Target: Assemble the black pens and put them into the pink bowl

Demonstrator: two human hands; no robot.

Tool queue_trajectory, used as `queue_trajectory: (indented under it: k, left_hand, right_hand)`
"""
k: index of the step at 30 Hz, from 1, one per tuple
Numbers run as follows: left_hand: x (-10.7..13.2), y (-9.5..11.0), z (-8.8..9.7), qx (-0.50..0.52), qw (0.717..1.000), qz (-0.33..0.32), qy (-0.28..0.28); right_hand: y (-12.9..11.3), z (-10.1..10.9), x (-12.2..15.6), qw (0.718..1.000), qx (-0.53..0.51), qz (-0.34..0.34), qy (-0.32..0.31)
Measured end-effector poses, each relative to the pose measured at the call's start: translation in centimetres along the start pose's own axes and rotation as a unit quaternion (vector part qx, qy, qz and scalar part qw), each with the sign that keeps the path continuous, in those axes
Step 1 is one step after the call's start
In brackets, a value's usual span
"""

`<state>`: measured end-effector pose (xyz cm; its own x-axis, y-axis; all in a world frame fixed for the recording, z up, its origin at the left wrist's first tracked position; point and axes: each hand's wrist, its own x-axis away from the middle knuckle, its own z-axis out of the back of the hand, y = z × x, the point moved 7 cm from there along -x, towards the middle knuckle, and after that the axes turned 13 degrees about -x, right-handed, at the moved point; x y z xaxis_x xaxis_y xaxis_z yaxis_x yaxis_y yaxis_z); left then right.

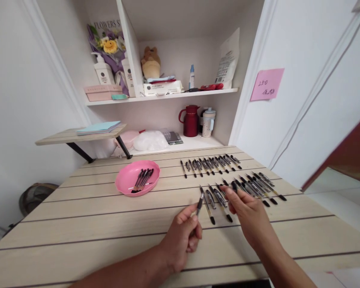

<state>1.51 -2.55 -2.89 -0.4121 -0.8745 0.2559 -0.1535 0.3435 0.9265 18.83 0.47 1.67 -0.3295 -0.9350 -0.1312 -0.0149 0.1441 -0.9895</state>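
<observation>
My left hand (184, 232) is closed around a pen (200, 205), held upward at a slant with its black part above the fingers. Just right of it, my right hand (247, 212) hangs over the nearer row of pens (255, 186), thumb and fingertips pinched together. Whatever lies between those fingertips is too small or hidden to name. Beside the left hand lie an uncapped pen (208, 206) and a clear pen cap (210, 199). A farther row of pens (210, 165) runs behind. Several pens (142, 180) rest in a pink bowl (121, 188) on the left.
The slatted wooden table (108, 232) meets a white shelf unit (156, 98) at the back. A small raised stand (60, 138) carries blue paper (99, 127). A red jug (191, 122) and a pale cup (208, 123) stand on the lower shelf. A pink note (267, 85) is on the wall.
</observation>
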Motion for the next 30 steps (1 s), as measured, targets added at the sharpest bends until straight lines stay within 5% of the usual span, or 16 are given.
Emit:
queue_trajectory:
  k: [5,12,20,30]
  left_hand:
    - [-0.7,1.2,1.5,0.020,0.998,-0.011,0.059]
    - [-0.7,2.5,2.5,0.013,0.995,-0.052,0.085]
    - [-1.1,2.1,2.9,-0.003,0.995,-0.061,0.084]
    - [-1.3,1.9,3.1,-0.009,0.994,-0.058,0.089]
  right_hand:
    - [0.9,-1.6,-0.6,0.979,0.158,0.045,-0.124]
    - [-1.1,-3.9,-0.7,0.900,0.383,0.171,-0.117]
    - [1.3,-8.1,-0.5,0.842,0.469,0.196,-0.182]
    - [1.2,-11.3,-0.7,0.777,0.558,0.189,-0.221]
